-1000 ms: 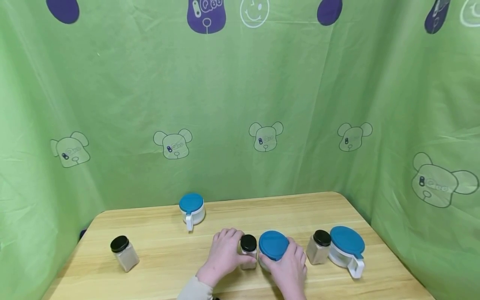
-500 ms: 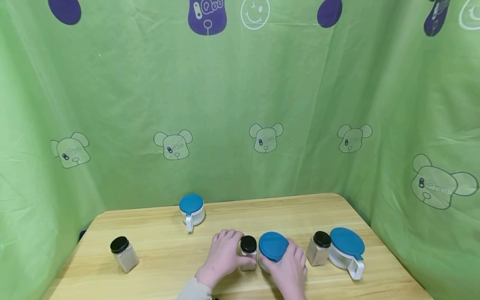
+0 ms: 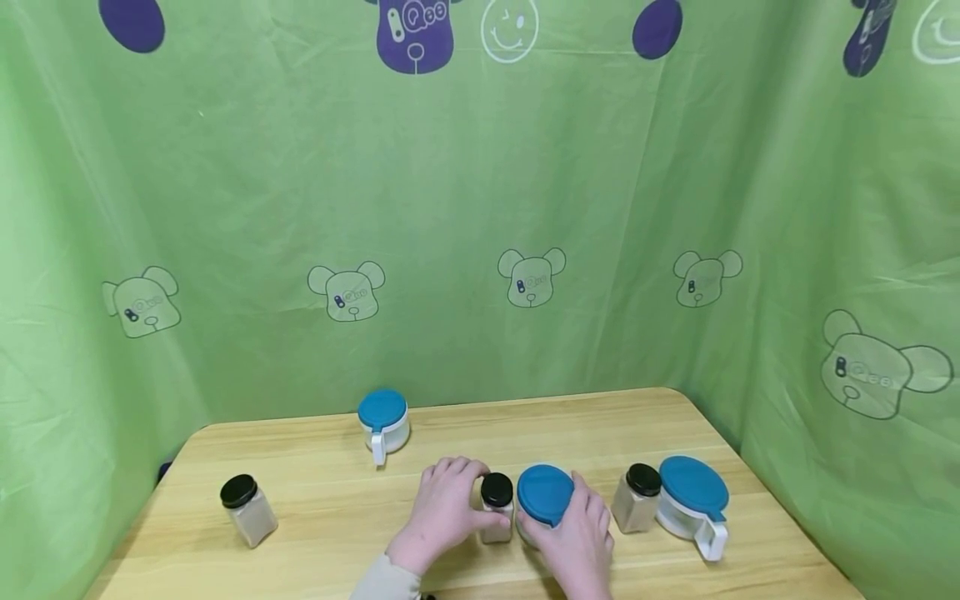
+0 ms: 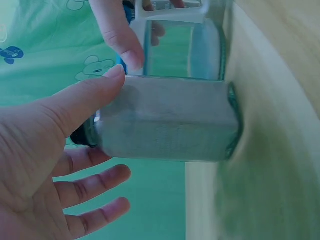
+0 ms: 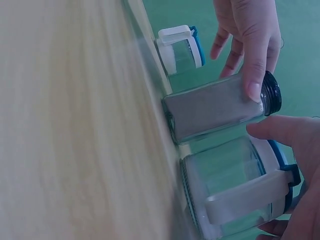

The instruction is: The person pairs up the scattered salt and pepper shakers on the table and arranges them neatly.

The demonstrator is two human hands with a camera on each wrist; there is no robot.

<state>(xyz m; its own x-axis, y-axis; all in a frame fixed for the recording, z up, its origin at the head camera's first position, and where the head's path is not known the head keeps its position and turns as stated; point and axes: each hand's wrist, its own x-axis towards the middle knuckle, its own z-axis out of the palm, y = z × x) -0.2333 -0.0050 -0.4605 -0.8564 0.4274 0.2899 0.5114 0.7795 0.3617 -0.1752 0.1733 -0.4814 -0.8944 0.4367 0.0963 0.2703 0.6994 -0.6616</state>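
Observation:
My left hand (image 3: 441, 515) holds a square glass spice jar (image 3: 497, 492) with a black screw cap, upright on the table, thumb on its near side. In the left wrist view, the spice jar (image 4: 170, 122) is filled with pale powder; three fingers extend below it. Just right of it, my right hand (image 3: 579, 546) grips a round glass seasoning jar (image 3: 544, 493) around its blue lid. The right wrist view shows the seasoning jar's white handle (image 5: 245, 197) and white contents low inside, with my right thumb (image 5: 272, 127) near the lid. The two jars stand close together.
At the right stand another black-capped jar (image 3: 636, 504) and a blue-lidded handled jar (image 3: 693, 487). A smaller blue-lidded jar (image 3: 384, 421) is near the back edge. One more black-capped jar (image 3: 250, 512) stands at the left of the wooden table (image 3: 337, 517). A green curtain (image 3: 450, 167) hangs behind.
Both hands stay at the same two jars, nearly still. The head view has tilted up slightly, so everything sits a little lower in it.

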